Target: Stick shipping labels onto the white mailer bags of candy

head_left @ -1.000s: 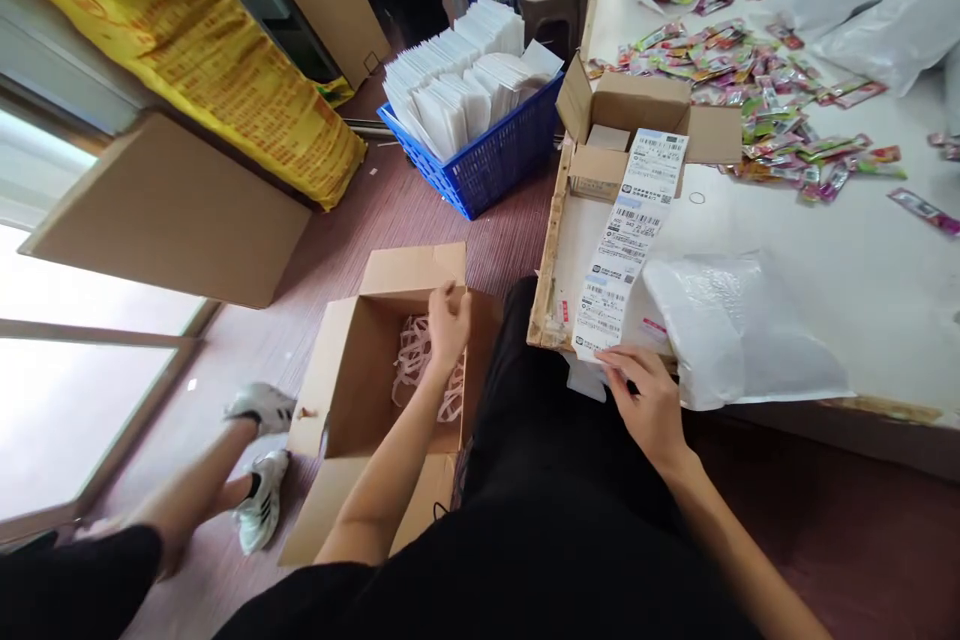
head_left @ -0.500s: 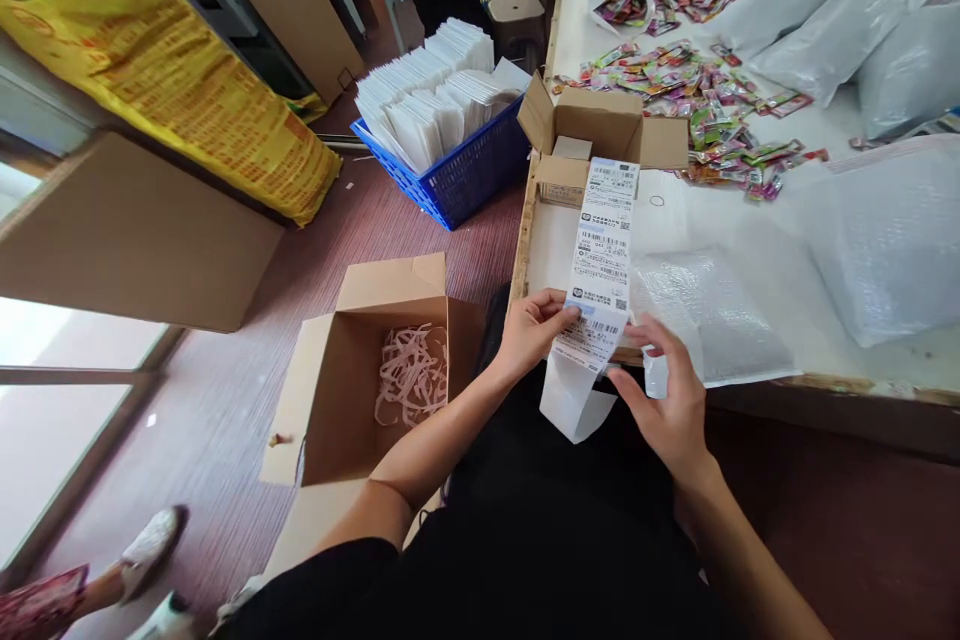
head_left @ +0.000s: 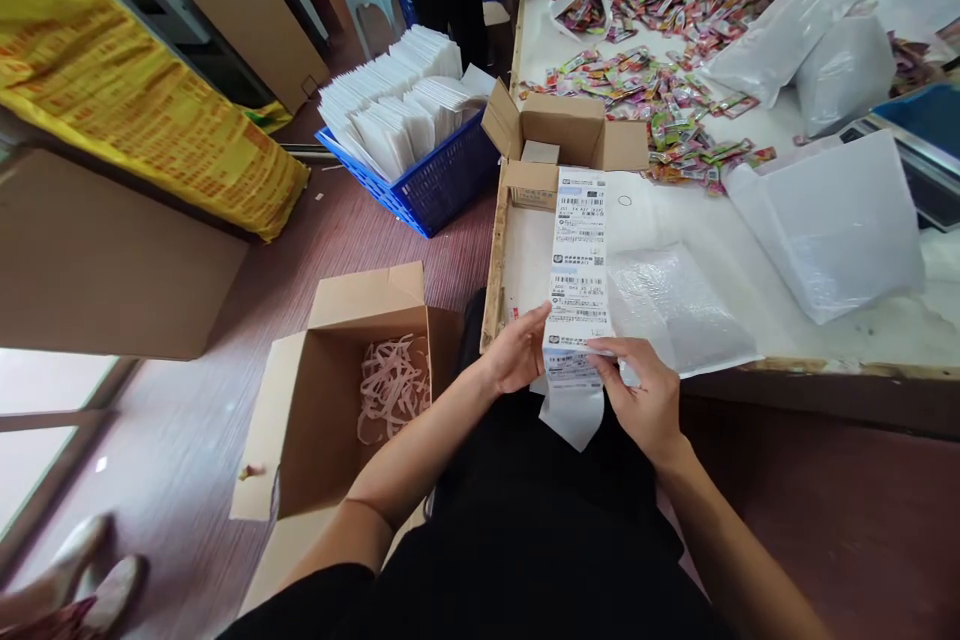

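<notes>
A long strip of printed shipping labels (head_left: 577, 295) runs from the small open carton on the table down toward my lap. The strip bends at my hands, and its blank white end hangs over my dark clothes. My left hand (head_left: 517, 355) is closed at the strip's left edge, some fingers hidden behind the paper. With thumb and fingers, my right hand (head_left: 641, 390) pinches the right edge at the bend. Just right of the strip, a white bubble mailer (head_left: 679, 305) lies flat on the table.
The small carton (head_left: 626, 145) stands at the table's left edge. Candy-like sachets (head_left: 652, 85) spread behind it, near white bags (head_left: 832, 220). A blue basket (head_left: 442, 185) holds white envelopes. On the floor, an open box (head_left: 315, 420) contains paper strips. Other people stand nearby.
My right hand has closed from a loose, spread pose into a pinch on the strip's right edge. The left thumb has left the strip's face. The view has shifted to the right.
</notes>
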The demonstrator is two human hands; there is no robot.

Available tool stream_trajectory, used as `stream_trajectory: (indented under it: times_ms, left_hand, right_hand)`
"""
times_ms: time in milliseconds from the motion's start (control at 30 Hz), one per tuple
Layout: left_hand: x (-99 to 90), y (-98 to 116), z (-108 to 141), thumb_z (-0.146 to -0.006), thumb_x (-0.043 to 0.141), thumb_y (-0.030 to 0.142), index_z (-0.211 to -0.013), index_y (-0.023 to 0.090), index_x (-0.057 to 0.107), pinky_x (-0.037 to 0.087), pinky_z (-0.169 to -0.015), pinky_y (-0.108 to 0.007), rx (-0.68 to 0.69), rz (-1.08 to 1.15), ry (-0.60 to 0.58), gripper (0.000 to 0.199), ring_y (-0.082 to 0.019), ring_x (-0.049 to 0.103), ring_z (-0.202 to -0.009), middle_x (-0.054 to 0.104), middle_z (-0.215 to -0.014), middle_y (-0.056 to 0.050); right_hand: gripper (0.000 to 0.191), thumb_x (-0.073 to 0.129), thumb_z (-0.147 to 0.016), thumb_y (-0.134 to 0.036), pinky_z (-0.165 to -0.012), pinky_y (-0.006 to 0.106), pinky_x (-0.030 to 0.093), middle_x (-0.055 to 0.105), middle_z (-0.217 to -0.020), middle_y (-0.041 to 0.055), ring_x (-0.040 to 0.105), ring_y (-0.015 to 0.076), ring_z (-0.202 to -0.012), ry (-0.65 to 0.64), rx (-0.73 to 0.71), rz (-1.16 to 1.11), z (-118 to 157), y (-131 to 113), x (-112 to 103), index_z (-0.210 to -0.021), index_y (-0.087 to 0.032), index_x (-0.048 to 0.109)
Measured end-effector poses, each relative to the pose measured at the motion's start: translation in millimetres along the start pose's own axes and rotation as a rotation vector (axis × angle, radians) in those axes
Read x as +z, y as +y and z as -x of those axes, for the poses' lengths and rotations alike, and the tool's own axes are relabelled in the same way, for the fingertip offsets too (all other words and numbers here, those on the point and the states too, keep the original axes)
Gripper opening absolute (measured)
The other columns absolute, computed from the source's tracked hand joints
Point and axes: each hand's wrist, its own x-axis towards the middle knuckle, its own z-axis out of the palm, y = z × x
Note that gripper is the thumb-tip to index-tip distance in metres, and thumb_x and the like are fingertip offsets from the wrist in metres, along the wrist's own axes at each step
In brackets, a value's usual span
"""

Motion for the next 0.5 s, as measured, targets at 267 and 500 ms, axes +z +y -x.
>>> stream_trajectory:
  times_ms: [267, 500]
  left_hand:
    - [2.7, -2.8, -34.7, -0.102, 0.038, 0.029, -0.131, 0.004, 0.056, 0.052, -0.1, -0.046, 0.039, 0.199, 0.256, 0.043, -0.029, 0.07, -0.108, 0.075, -0.105, -0.019]
    - [-22.7, 6.8, -40.0, -0.102, 0.039, 0.028, -0.136, 0.004, 0.052, 0.054, -0.096, -0.049, 0.112, 0.157, 0.39, 0.043, -0.03, 0.073, -0.101, 0.076, -0.102, -0.02]
  right_hand:
    - [0.011, 0.06, -0.091, -0.022, -0.076, 0.04, 0.05, 0.064, -0.087, 0.0042, 0.06, 0.0218, -0.088, -0.064, -0.023, -0.018, -5.9, -12.3, -36.3, -0.084, -0.027, 0.068]
    - [0.019, 0.067, -0.084, -0.044, -0.078, 0.04, 0.044, 0.05, -0.085, 0.0031, 0.051, 0.0194, -0.077, 0.47, 0.118, -0.161, -78.5, 20.2, -102.7, -0.085, -0.028, 0.056]
